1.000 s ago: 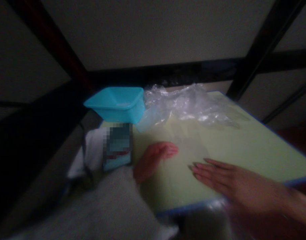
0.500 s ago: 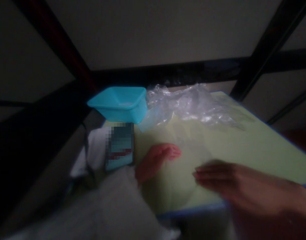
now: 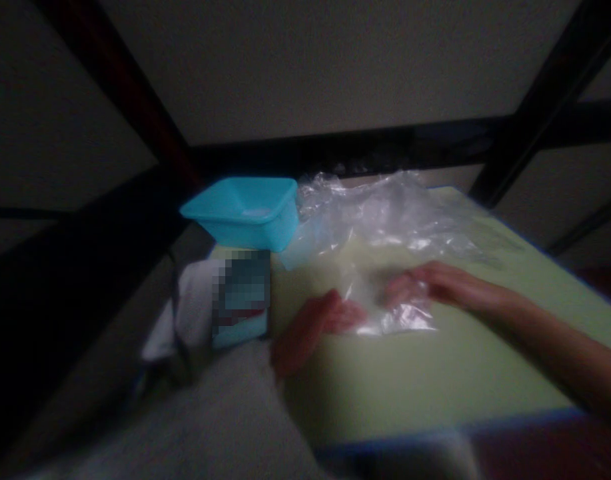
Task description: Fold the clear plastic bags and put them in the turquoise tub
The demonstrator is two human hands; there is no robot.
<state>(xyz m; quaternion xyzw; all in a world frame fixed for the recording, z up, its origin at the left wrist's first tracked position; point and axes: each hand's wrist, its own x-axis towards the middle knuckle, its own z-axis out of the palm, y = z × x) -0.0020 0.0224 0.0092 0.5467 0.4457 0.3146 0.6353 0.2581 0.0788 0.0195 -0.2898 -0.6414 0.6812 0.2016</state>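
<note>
Both hands are down on the pale green table [image 3: 435, 373], close together, with a small clear plastic bag [image 3: 392, 313] between them. Nearest of all, a grey cloth [image 3: 210, 420] covers the table's near left corner, and the left hand [image 3: 312, 325] comes out from its edge, fingers curled, their tips touching the bag's left side. The right hand [image 3: 428, 283] reaches in from the right on a bare forearm; its fingers lie on the bag's upper right part, with shiny film showing over them. It is dim and blurred, so I cannot tell whether either hand pinches the film or only rests on it.

Just left of the left hand a small teal box [image 3: 242, 297] stands upright, with a white cloth [image 3: 185, 307] bunched against its far side. Behind the box sits a blue plastic tub [image 3: 245, 210] at the table's far left corner. Beside the tub, a heap of crumpled clear plastic [image 3: 385, 213] spreads along the far edge, its near fringe just beyond the small bag. Behind everything, dark frame bars [image 3: 365, 150] cross in front of a plain wall [image 3: 310, 60].
</note>
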